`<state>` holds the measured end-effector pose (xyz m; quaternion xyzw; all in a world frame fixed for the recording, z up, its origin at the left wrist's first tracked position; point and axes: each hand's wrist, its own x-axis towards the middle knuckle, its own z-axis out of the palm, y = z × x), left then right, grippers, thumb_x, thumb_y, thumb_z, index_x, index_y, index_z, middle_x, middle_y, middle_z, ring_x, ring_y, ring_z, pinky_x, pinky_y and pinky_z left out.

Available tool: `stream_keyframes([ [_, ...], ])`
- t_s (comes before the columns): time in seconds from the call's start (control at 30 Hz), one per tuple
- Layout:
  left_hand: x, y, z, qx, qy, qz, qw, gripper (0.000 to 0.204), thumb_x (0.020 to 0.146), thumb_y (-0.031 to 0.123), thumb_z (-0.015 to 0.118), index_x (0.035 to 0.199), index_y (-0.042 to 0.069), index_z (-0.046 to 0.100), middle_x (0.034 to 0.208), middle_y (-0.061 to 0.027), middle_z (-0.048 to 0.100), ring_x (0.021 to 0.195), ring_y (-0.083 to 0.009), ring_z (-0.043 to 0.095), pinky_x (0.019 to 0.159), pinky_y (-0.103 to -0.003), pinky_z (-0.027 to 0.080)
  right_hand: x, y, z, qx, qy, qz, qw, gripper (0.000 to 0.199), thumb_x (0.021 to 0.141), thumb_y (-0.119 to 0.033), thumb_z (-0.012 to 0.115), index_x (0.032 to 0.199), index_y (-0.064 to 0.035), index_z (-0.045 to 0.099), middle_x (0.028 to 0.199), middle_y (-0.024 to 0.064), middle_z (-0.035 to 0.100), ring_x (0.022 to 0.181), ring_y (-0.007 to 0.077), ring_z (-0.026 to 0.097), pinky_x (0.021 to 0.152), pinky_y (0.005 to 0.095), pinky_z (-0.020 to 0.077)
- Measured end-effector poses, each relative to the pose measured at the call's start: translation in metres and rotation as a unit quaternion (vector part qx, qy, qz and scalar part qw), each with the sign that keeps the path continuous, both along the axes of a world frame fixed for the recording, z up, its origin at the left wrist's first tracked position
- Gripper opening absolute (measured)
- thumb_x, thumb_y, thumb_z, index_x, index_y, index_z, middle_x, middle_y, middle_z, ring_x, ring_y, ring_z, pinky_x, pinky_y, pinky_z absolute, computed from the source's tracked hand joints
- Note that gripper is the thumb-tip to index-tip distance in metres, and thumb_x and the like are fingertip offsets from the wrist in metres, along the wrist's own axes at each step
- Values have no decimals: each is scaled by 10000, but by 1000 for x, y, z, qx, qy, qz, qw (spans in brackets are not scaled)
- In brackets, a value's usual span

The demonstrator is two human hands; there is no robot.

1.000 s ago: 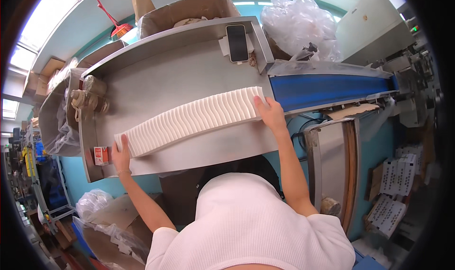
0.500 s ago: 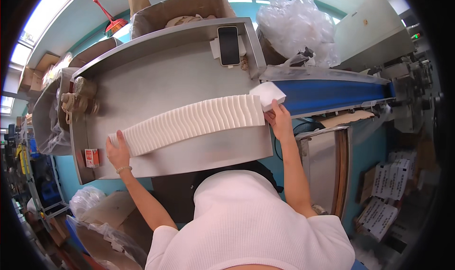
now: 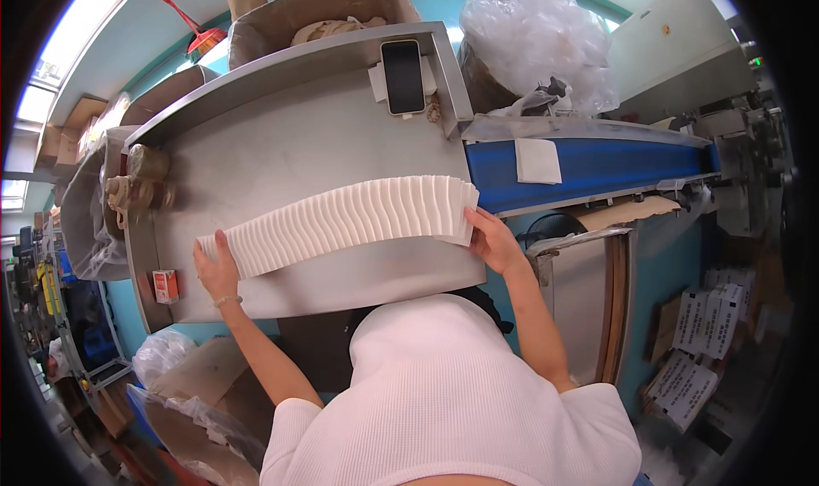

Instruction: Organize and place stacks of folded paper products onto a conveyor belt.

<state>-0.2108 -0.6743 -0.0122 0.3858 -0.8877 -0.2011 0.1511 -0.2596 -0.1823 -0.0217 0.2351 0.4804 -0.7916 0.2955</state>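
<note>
From the head view I look down on a grey metal surface (image 3: pixel 341 136) with a long row of white folded sheets (image 3: pixel 341 221) lying across it. The row runs from the left side to the right edge of the surface, close to me. My left hand (image 3: pixel 217 273) presses flat on the left end of the row, its fingers (image 3: pixel 223 245) spread out and lying on the sheets. My right hand (image 3: pixel 495 240) pushes on the right end, with its fingers (image 3: pixel 479 219) open and flat against the last sheet. Neither hand is wrapped around anything; both just squeeze the row from its two ends. A blue belt (image 3: pixel 614 166) runs off to the right, and one white sheet (image 3: pixel 537 160) lies alone on it. A phone (image 3: pixel 403 76) lies at the far edge of the surface. A small red box (image 3: pixel 165 286) sits at the near left corner, just beside my left hand. Behind the surface is a cardboard box (image 3: pixel 316 8) and a big clear plastic bag (image 3: pixel 537 34).
</note>
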Motion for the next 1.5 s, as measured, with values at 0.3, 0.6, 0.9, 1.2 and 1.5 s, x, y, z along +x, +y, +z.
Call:
stream_keyframes([
  [0.3, -6, 10, 1, 0, 15, -13, 1000, 836, 884, 592, 573, 1354, -85, 431, 1361, -281, 480, 1267, -405, 463, 1070, -431, 357, 2, -18, 6, -56, -50, -87, 993, 376, 920, -251, 618, 1232, -50, 558, 1082, 43, 638, 938, 151, 614, 780, 295, 498],
  [0.6, -9, 9, -5, 5, 18, -25, 1000, 846, 881, 600, 572, 1353, -88, 433, 1361, -279, 480, 1267, -403, 464, 1072, -431, 355, -23, -23, 8, 259, 207, 14, 943, 441, 932, -398, 623, 1157, -19, 618, 992, 39, 646, 849, 83, 560, 731, 263, 447],
  [0.9, -12, 19, -2, 13, 27, -16, 999, 836, 878, 590, 586, 1351, -83, 436, 1348, -276, 488, 1259, -407, 466, 1065, -431, 360, 1, 5, -15, 64, 18, -97, 993, 332, 945, -207, 593, 1223, -28, 565, 1011, 42, 637, 852, 131, 606, 712, 285, 489],
  [1.2, -14, 21, -4, -3, 18, -20, 1000, 821, 887, 577, 579, 1359, -77, 432, 1364, -276, 476, 1267, -407, 460, 1073, -423, 352, -15, -25, -4, 119, 112, -62, 985, 360, 944, -324, 622, 1104, -2, 642, 953, 39, 649, 854, 98, 567, 757, 266, 469],
  [1.5, -18, 28, -5, 13, 16, -54, 998, 809, 897, 572, 570, 1366, -72, 428, 1359, -272, 482, 1265, -401, 465, 1075, -420, 350, -15, 0, 0, 99, 50, -146, 983, 393, 951, -345, 605, 1136, 2, 600, 947, 57, 635, 849, 119, 590, 736, 262, 485],
])
